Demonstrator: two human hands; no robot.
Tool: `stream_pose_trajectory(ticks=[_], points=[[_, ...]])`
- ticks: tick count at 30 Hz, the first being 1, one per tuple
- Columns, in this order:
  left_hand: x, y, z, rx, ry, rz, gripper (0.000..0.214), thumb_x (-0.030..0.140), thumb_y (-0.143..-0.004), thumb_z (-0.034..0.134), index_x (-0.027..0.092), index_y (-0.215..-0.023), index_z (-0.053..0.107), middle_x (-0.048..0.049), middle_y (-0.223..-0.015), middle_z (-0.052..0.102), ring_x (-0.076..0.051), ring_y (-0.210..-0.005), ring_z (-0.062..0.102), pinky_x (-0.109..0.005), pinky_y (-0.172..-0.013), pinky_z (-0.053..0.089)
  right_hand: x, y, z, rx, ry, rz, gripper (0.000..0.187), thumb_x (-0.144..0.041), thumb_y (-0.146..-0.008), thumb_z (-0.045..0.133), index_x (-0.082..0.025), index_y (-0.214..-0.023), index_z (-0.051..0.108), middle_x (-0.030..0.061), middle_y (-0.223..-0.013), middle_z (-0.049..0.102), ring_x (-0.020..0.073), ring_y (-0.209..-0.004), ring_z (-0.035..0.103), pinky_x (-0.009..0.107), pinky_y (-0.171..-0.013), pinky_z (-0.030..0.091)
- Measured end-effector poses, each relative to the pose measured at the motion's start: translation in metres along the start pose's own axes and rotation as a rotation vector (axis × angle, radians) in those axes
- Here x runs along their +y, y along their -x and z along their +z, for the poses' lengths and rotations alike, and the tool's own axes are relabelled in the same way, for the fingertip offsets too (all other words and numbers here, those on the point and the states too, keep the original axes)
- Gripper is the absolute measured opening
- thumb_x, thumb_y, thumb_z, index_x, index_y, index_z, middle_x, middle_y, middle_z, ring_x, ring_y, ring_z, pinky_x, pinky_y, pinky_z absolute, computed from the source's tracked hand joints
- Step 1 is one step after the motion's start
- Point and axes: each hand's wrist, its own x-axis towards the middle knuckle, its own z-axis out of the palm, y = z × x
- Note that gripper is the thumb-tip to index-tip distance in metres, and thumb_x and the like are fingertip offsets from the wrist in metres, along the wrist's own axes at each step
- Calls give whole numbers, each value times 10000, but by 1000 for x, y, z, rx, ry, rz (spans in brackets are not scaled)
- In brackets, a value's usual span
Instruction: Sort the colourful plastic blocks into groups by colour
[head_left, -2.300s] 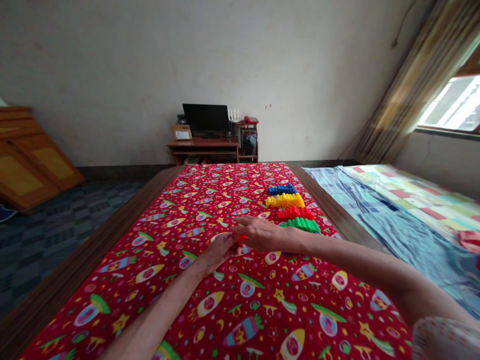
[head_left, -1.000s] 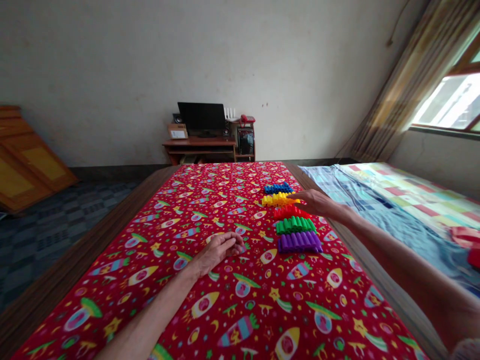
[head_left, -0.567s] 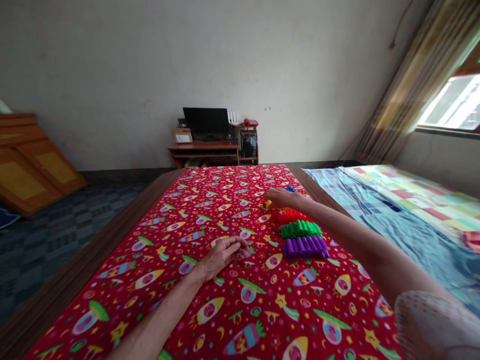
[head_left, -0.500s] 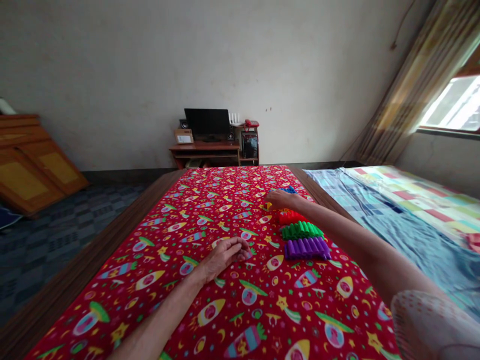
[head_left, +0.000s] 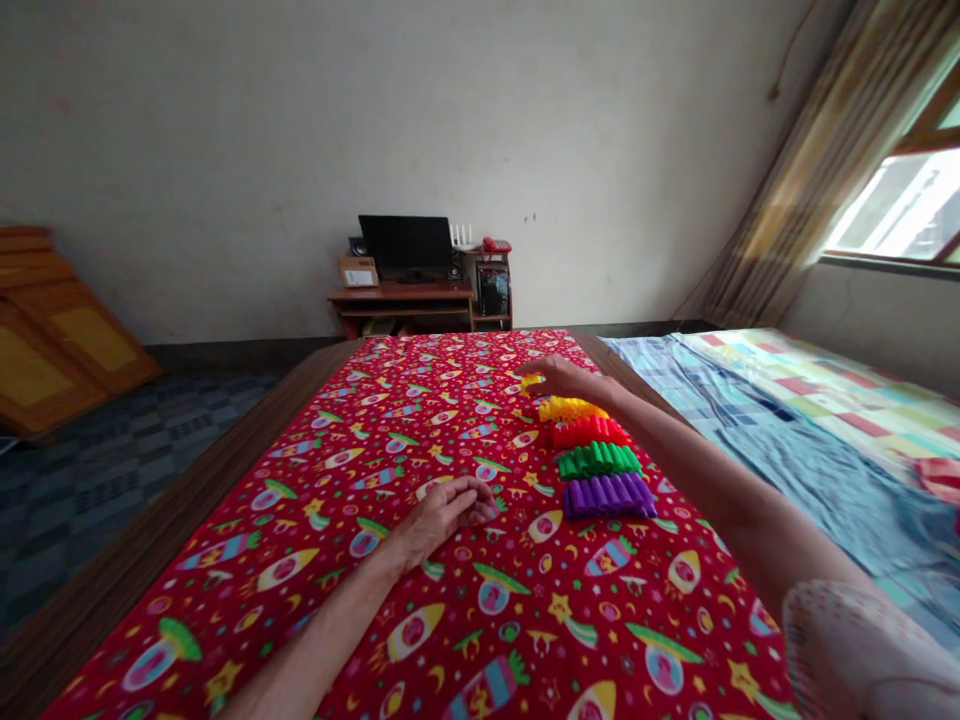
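Note:
My left hand [head_left: 454, 505] rests on the red patterned cloth [head_left: 420, 600], fingers loosely bent and apart from the thumb, with nothing seen in it. Farther off, my right hand [head_left: 562, 375] is closed at the fingertips on a small yellow tube-like piece [head_left: 532, 384]. Near its wrist lies a row of yellow tubes [head_left: 573, 408]. Toward me come a red row [head_left: 591, 432], a green row [head_left: 600, 461] and a purple row [head_left: 609, 496], each of several short tubes side by side. Whatever lies behind my right hand is hidden.
The cloth covers a long brown table [head_left: 225, 470]. A bed with a blue sheet [head_left: 742, 450] stands along the right side. At the far wall is a desk [head_left: 405, 300] with a monitor [head_left: 405, 245] and a cardboard box [head_left: 358, 271]. A wooden cabinet [head_left: 67, 330] stands left.
My right hand has moved away from me, beyond the yellow row, with the yellow piece at its fingertips. The yellow row now shows, and the blue pieces are hidden. My left hand stays put.

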Motion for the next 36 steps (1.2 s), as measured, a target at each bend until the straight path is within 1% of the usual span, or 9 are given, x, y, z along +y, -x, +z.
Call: stream_pose_trajectory(ticks=[2, 5, 10, 22, 26, 29, 32, 34, 36], points=[[0, 0, 0, -4, -4, -4, 252, 359, -757, 764, 131, -836, 692, -55, -766, 696, -138, -708, 630, -239, -695, 491, 14, 10, -15, 79, -55, 67, 378, -224, -860, 613, -194, -1234, 653, 85, -1127, 720, 192, -958, 682, 312, -836, 530], [-1, -1, -1, -6, -7, -3, 238, 353, -772, 751, 133, -840, 691, -61, -782, 705, -136, -711, 630, -242, -710, 494, 32, 32, -28, 88, -54, 160, 378, -226, -832, 637, -169, -1204, 677, 96, -1135, 719, 222, -983, 690, 323, -854, 530], [-3, -2, -2, -13, -4, 3, 243, 356, -770, 754, 134, -847, 692, -65, -796, 713, -130, -714, 627, -233, -702, 492, 42, 59, -22, 32, -66, 207, 398, -183, -801, 662, -169, -1198, 682, 96, -1175, 702, 230, -1006, 690, 314, -865, 532], [1, -1, 1, -19, 4, 2, 273, 378, -742, 778, 134, -831, 692, -54, -776, 708, -122, -708, 622, -221, -688, 485, 38, 64, -21, -22, -6, 214, 361, -198, -825, 644, -172, -1183, 691, 100, -1146, 715, 234, -999, 693, 304, -852, 526], [1, 0, 2, -21, -2, 0, 274, 377, -752, 768, 130, -838, 686, -54, -781, 709, -121, -712, 621, -220, -692, 485, 36, 66, -27, 90, -10, 177, 342, -222, -834, 611, -154, -1158, 696, 103, -1057, 743, 216, -905, 709, 279, -778, 517], [0, -1, 0, -26, -14, 1, 270, 373, -766, 754, 126, -843, 680, -54, -790, 707, -120, -715, 621, -223, -707, 488, 12, 69, -33, 254, -47, 116, 293, -220, -854, 566, -145, -1096, 714, 92, -942, 761, 184, -799, 706, 249, -699, 495], [-3, -2, -3, -37, -35, 8, 239, 353, -792, 723, 126, -849, 673, -56, -807, 705, -126, -727, 625, -231, -715, 491, -46, 75, -32, 336, -152, 6, 262, -245, -918, 497, -152, -1028, 715, 65, -856, 751, 144, -739, 681, 221, -643, 473], [-5, -3, -4, -38, -42, 14, 209, 329, -798, 709, 130, -847, 667, -49, -799, 699, -126, -725, 626, -232, -712, 491, -98, 81, -21, 266, -202, -173, 268, -249, -958, 450, -156, -976, 701, 51, -815, 732, 124, -710, 653, 223, -645, 472], [-5, -4, -4, -33, -39, 23, 186, 308, -797, 704, 135, -854, 666, -40, -805, 695, -122, -725, 624, -230, -717, 493, -149, 87, 0, 69, -179, -462, 280, -231, -984, 413, -149, -952, 679, 61, -839, 716, 129, -770, 638, 250, -736, 476]])
